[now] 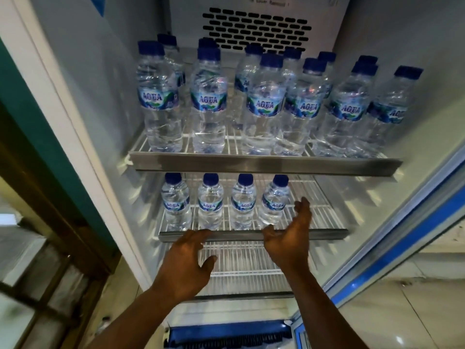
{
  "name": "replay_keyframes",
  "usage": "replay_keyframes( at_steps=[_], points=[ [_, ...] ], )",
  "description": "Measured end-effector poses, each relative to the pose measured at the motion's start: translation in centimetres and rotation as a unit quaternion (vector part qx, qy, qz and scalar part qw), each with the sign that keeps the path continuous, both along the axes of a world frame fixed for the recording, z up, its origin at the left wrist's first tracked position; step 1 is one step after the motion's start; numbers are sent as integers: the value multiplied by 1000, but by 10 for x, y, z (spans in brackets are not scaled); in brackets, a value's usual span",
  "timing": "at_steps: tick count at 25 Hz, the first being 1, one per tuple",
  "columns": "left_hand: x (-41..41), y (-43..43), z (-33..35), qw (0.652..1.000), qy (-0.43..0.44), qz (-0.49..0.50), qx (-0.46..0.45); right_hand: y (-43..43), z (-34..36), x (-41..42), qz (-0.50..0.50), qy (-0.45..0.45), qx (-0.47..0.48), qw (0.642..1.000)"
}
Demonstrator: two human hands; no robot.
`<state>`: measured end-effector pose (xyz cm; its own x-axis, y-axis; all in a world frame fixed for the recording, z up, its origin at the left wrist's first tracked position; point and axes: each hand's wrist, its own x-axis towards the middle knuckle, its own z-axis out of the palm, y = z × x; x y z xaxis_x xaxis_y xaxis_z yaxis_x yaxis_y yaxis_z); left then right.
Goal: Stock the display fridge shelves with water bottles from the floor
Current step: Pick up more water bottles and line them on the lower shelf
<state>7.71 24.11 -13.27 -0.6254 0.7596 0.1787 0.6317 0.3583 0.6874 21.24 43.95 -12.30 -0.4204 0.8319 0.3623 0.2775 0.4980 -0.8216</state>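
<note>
Presently the display fridge [105,96] stands open, its white interior filling most of the view, with its door [402,235], edged in blue, swung out at the right. A slotted vent grille [254,28] sits high on the back wall. The upper shelf [264,165], a wire rack with a metal front rail, carries upright water bottles [208,102] with blue caps and blue labels, set several rows deep across its full width. The middle shelf [327,234] holds a front row of four bottles [210,205], upright and side by side, from its left end to about the centre; the wire to the right of them is bare. A lower shelf [241,263] shows below, between the two forearms. Both hands reach toward the middle shelf, apart from each other, and neither holds anything. The left hand [186,263] is back-up with fingers spread and relaxed, its fingertips at the front rail below the second bottle. The right hand [289,238] is turned palm inward, fingers loosely extended, just beside the rightmost bottle [274,202]; whether it touches that bottle cannot be told
</note>
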Motion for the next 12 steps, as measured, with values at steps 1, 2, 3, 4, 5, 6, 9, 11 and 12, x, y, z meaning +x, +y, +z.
replay_keyframes(
  at_steps=[1,2,3,4,5,6,9,11,12],
  points=[
    [-2,-5,-4,1000,-17,6,2,-13,-7,2,-21,18,60,998],
    [-5,-12,-9,999,-31,13,-1,-30,-15,2,-7,18,107,994],
    [-7,-18,-15,999,-42,19,-11,-47,-23,0,39,-2,139,990],
    [-9,-24,-22,998,-53,25,-21,-64,-32,-5,109,-36,149,982],
    [-12,-34,-32,997,-64,36,-33,-81,-44,-14,190,-83,130,970],
    [-15,-45,-41,995,-78,50,-49,-98,-55,-23,266,-139,95,949],
    [-27,-92,-76,980,-123,112,-106,-146,-89,-55,422,-308,12,853],
    [-32,-133,-107,962,-155,164,-152,-176,-110,-76,468,-402,-16,787],
    [-34,-153,-122,950,-170,188,-180,-190,-120,-85,479,-444,-24,757]
  ],
)
